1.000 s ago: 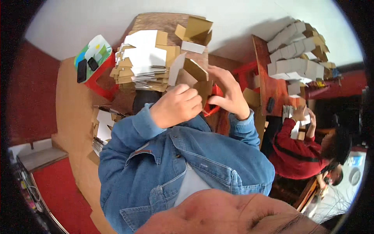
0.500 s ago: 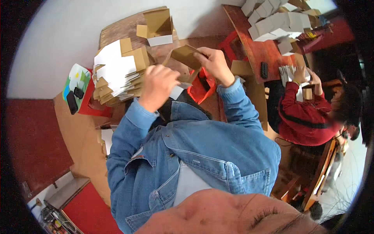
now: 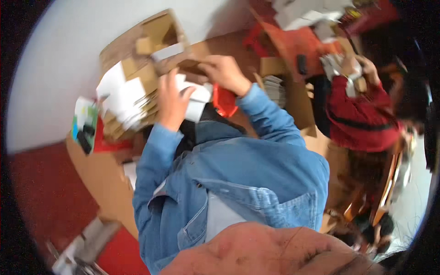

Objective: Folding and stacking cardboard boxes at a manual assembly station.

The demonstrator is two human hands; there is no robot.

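Note:
A white-and-brown cardboard carton (image 3: 199, 94), partly folded, is between my hands in front of my chest. My right hand (image 3: 228, 74) pinches its far brown edge from the right. My left hand (image 3: 172, 101) is at the carton's left side, fingers stretched upward and thumb held apart by the white panel; blur hides how firmly it touches. Left of it lies a stack of flat cartons (image 3: 133, 94), white and brown. Beyond my hands an open-topped carton (image 3: 168, 52) stands on the table.
A large brown box (image 3: 300, 107) with white pieces inside stands to my right. Close by my right hand is a bright red item (image 3: 223, 101). Farther right, a person in a red sleeve (image 3: 355, 117) handles white pieces beside a red table (image 3: 286, 43) piled with white cartons.
The view has shifted and blurred. The carton now sits lower with its white panels facing up. My left hand's fingers have straightened and spread; my right hand keeps its grip.

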